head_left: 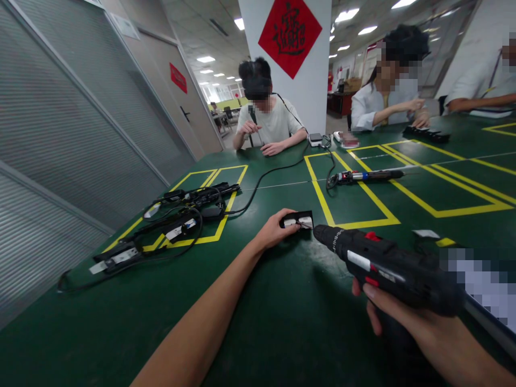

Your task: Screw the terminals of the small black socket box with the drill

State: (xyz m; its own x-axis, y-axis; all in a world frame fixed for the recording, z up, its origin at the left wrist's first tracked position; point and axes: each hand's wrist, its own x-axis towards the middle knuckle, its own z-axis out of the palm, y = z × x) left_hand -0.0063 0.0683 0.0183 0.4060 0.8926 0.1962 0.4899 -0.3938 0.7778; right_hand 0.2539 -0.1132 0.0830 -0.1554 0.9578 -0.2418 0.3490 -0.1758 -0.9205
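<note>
My right hand (399, 312) is wrapped round the grip of a black cordless drill (387, 266) with red switches. The drill points left, its chuck close to a small black part (308, 216) with white pieces inside. My left hand (278, 230) grips that black part at its left end, against the green table (266, 322). Whether the drill's tip touches the part I cannot tell. The lower drill grip is dark and partly hidden by my fingers.
Black cabled devices (177, 226) lie at the left. A pen-shaped electric tool (366, 176) rests beyond the drill. Yellow tape (366, 223) marks rectangles on the table. Across from me sit several people, one (276, 118) with hands on the table. A cable (262, 177) crosses the middle.
</note>
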